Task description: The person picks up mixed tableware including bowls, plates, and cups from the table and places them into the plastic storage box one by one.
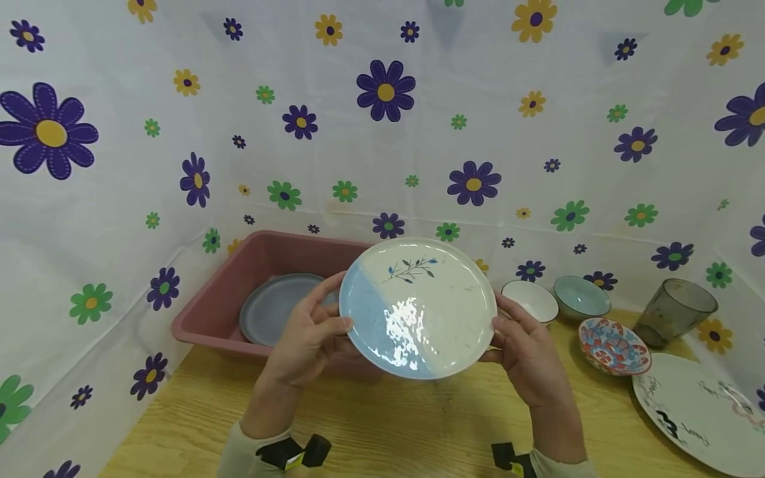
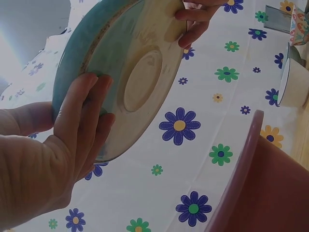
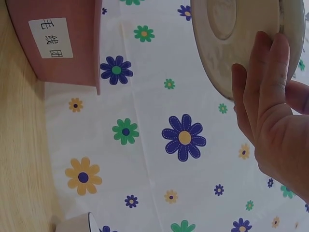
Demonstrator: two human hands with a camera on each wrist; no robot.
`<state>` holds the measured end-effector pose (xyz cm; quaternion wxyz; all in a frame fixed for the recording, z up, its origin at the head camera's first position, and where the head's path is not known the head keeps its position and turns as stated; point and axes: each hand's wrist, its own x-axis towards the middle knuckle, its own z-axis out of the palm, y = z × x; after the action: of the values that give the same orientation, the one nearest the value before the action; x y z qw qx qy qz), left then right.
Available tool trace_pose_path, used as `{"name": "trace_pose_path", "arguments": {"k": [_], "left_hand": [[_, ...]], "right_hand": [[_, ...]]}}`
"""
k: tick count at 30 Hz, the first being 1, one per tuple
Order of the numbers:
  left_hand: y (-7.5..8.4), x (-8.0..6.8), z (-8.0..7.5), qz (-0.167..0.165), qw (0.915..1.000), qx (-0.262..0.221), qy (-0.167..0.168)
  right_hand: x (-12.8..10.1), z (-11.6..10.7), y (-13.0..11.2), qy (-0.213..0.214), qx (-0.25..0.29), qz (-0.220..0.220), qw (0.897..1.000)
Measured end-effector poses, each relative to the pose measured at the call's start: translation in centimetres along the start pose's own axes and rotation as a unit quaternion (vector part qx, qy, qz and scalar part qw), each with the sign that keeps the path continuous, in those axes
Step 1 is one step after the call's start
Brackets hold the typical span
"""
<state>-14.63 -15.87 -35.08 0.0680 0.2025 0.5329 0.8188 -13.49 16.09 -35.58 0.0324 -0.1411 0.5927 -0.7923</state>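
A round plate (image 1: 418,309), half pale blue and half cream with a small leaf sprig, is held up tilted above the wooden table (image 1: 388,425). My left hand (image 1: 311,332) grips its left rim, thumb on the glossy face and fingers behind. My right hand (image 1: 521,345) grips the right rim the same way. In the left wrist view the plate's underside (image 2: 130,72) shows its foot ring, with my left hand (image 2: 72,145) flat against it. The right wrist view has my right hand (image 3: 270,111) behind the plate (image 3: 236,34).
A pink tub (image 1: 209,312) with a grey plate (image 1: 275,305) in it stands behind the hands. On the right lie a white bowl (image 1: 530,299), a pale green bowl (image 1: 581,297), a red-blue patterned bowl (image 1: 612,345), a grey tumbler (image 1: 675,311) and a large white plate (image 1: 699,411).
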Motion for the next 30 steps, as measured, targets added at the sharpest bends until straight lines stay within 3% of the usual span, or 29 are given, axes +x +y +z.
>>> {"name": "trace_pose_path", "arguments": {"k": [11, 21, 30], "left_hand": [[0.3, -0.1, -0.8, 0.014, 0.9999, 0.002, 0.005], [0.8, -0.4, -1.4, 0.012, 0.9993, -0.003, 0.037], [1.1, -0.4, -2.0, 0.009, 0.9985, 0.001, 0.054]], "right_hand": [[0.3, 1.0, 0.7, -0.013, 0.012, 0.000, 1.000], [0.8, 2.4, 1.5, -0.001, -0.013, 0.000, 1.000], [1.5, 3.7, 2.1, 0.072, -0.035, 0.005, 0.997]]}}
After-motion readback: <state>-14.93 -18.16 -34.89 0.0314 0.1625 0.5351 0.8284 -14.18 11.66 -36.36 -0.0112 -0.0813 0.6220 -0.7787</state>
